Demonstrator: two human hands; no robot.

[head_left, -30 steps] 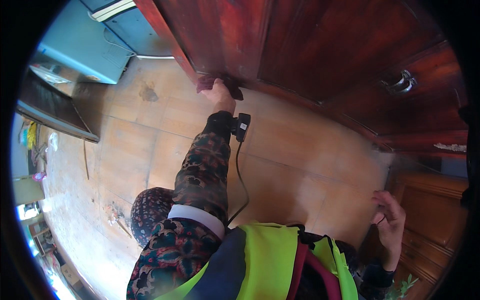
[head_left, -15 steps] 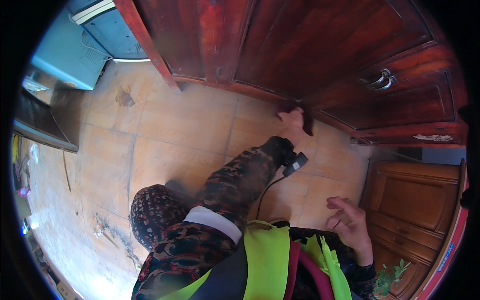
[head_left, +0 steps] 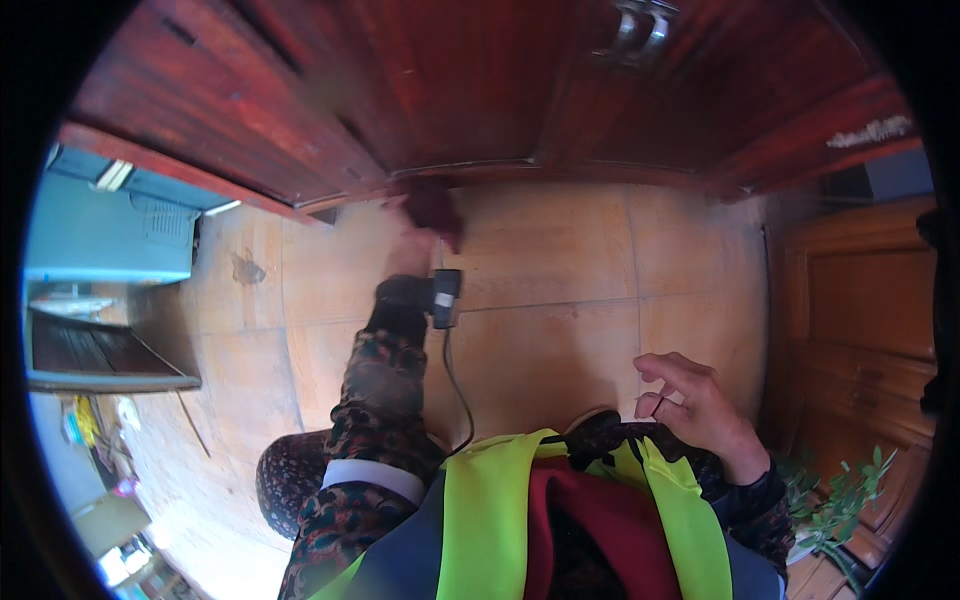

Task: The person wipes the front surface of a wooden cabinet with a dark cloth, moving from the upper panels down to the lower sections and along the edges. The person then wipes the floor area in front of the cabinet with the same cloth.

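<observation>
My left hand (head_left: pixel 408 246) reaches forward to the foot of a dark red wooden cabinet (head_left: pixel 480 90). Its fingers are closed on a dark red cloth (head_left: pixel 434 208), pressed at the cabinet's lower edge, where it meets the tiled floor (head_left: pixel 545 255); hand and cloth are somewhat blurred. A small black device (head_left: pixel 447 298) with a cable is strapped to that wrist. My right hand (head_left: pixel 695 405) hangs over the floor near my knee, holding nothing, its fingers loosely bent and apart.
A brown wooden cabinet (head_left: pixel 870 290) stands at the right, with a green potted plant (head_left: pixel 845 495) in front of it. At the left are a light blue appliance (head_left: pixel 110 245) and a dark wooden piece (head_left: pixel 105 352). Metal handles (head_left: pixel 638 32) stick out from the red cabinet.
My left hand has swept leftward with the cloth along the cabinet's base. The whole view has turned with it. My right hand stays raised near my knee, still empty.
</observation>
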